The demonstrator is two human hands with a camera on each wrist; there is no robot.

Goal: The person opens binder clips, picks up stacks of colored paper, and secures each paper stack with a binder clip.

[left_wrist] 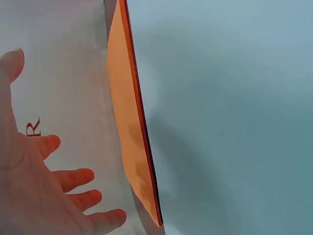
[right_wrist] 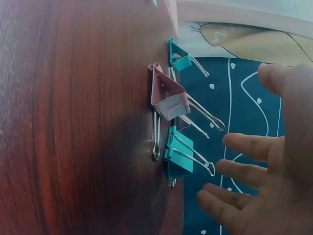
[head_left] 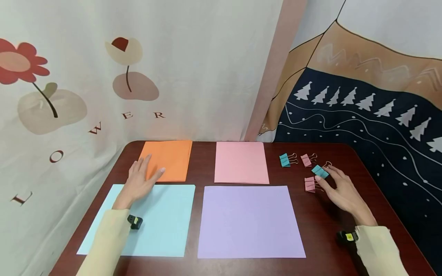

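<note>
My left hand is over the near left part of the orange paper stack, its fingers spread. In the left wrist view a gap shows between that hand and the orange sheets. At the right, my right hand hovers by a teal binder clip, thumb and fingers apart. The right wrist view has its fingers just off the wire handles of the teal clip. Close by lie a pink binder clip, another pink clip and a second teal clip.
Light blue paper lies at the front left, and purple paper beside it. Behind the purple sheet is pink paper. All rest on a dark wooden table. Printed curtains hang along its far edge.
</note>
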